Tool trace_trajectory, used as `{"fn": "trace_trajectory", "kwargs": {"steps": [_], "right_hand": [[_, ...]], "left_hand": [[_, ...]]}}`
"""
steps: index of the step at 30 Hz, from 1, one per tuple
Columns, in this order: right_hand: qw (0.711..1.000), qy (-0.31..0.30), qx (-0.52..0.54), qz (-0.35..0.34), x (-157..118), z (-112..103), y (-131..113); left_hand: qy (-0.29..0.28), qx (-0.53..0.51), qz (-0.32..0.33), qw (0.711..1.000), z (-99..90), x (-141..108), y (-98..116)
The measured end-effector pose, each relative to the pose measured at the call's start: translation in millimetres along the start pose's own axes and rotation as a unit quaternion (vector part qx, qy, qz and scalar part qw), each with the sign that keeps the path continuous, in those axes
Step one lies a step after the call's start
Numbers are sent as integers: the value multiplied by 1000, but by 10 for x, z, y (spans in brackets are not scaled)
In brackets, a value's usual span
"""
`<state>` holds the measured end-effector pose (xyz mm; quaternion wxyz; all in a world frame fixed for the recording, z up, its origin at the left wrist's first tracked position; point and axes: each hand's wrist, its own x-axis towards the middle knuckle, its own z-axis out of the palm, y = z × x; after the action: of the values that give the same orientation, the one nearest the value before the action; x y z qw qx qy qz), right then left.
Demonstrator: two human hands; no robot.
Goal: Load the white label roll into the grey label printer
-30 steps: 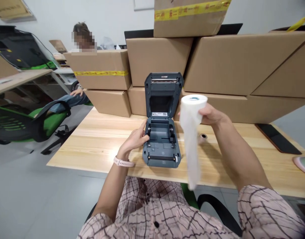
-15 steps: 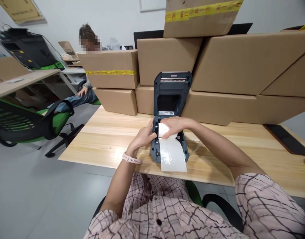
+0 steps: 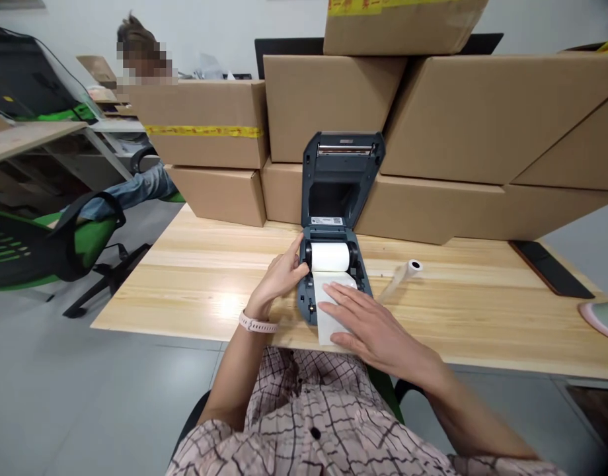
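1 right hand [image 3: 378, 334], open, newly off the paper roll [image 3: 330, 256], fingers flat on its strip [image 3: 326, 322]. 1 roll, beyond my fingertips, seated in the printer [image 3: 304, 304], apparently needing no support. 1 left hand [image 3: 279, 277], thumb and finger spread, steadying the printer's near side. 1 lid [image 3: 311, 168], raised beyond both hands.

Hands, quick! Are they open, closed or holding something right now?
Left hand: open, fingers against the label printer's side.
Right hand: open, fingers resting over the paper strip.
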<state>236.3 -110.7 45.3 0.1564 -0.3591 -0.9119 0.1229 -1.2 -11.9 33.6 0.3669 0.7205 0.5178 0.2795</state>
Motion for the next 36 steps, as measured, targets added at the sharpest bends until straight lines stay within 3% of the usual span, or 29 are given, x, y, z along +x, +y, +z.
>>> {"fn": "trace_trajectory", "kwargs": {"steps": [10, 23, 27, 29, 31, 32, 34, 36], "right_hand": [[994, 64, -89, -7, 25, 221, -174], [997, 55, -53, 20, 10, 343, -180], [1000, 19, -5, -3, -83, 171, -145], [996, -32, 68, -46, -103, -48, -50], [984, -30, 160, -78, -21, -334, 116], [978, 24, 199, -62, 76, -483, 224], [955, 218, 199, 19, 383, -762, 472], [906, 366, 201, 75, 786, -985, 730]], "left_hand": [[59, -4, -32, 998, 101, -60, 3], [135, 29, -56, 989, 208, -184, 80], [134, -99, -48, 985, 349, -440, 98], [88, -167, -42, 981, 446, -634, 129], [58, -210, -62, 974, 532, -816, 166], [48, -234, -74, 968, 566, -889, 182], [37, -273, -93, 957, 612, -988, 205], [35, -293, -101, 950, 636, -1029, 212]]}}
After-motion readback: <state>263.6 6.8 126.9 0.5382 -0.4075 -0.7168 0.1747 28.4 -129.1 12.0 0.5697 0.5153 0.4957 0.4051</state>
